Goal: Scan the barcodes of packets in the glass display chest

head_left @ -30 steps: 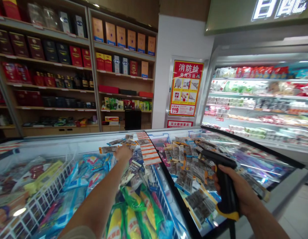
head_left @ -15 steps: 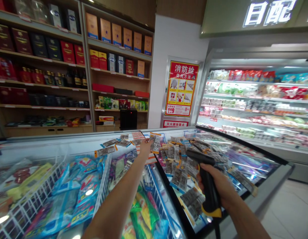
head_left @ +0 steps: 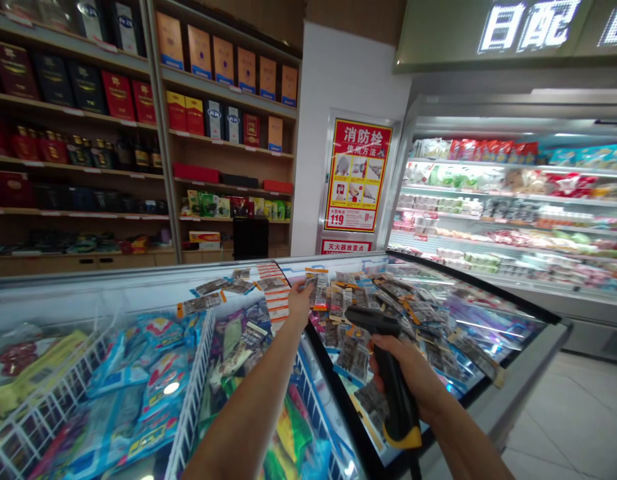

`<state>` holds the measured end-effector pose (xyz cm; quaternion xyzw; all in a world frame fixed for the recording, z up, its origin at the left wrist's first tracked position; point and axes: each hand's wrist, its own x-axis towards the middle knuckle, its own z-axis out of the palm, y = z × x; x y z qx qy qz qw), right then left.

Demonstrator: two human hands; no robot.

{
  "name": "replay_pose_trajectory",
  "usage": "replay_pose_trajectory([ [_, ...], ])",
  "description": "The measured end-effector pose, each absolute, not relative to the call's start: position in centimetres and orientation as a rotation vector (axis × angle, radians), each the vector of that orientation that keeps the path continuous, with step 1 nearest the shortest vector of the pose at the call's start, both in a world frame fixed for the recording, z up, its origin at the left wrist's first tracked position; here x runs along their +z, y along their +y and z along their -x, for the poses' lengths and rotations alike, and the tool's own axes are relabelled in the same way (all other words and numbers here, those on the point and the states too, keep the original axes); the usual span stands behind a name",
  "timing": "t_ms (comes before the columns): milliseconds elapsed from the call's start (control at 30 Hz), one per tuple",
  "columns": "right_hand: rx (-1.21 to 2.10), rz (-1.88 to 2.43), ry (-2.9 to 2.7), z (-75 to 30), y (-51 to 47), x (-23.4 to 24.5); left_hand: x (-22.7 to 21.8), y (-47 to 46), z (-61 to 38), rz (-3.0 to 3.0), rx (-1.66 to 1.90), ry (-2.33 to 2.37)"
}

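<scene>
Packet [head_left: 320,288]: centre, pinched in left hand [head_left: 299,301] at heap's [head_left: 357,353] edge | Scanner [head_left: 393,385]: lower right, right hand [head_left: 413,373] wrapped round grip | Progress: most seemingly heaped; several strays [head_left: 202,303], left of centre, apparently ungathered

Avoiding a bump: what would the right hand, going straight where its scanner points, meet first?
Probably the packet in the left hand, though loose packets lie near that line; depth is unclear.

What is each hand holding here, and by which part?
The right hand holds the black handheld scanner by its handle. The left hand holds a small packet by its left side; the exact finger placement is unclear.
</scene>
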<state>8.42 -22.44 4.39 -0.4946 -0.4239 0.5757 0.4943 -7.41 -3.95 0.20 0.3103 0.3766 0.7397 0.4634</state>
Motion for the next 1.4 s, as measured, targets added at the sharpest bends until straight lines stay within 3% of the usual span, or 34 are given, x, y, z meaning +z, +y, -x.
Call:
replay_pose_trajectory([
  [800,1.453,1.183,-1.053,-8.3,-23.8,6.1,0.1,-3.8,7.7,-0.853,1.819,1.003],
  [1167,1.109,1.281,-0.746,-14.8,-22.6,5.0,0.4,-4.4,5.6,-0.951,1.763,1.132],
  [1400,1.085,1.266,-0.545,-18.3,-22.7,2.9,0.8,-4.7,1.4,-1.117,1.651,1.341],
])
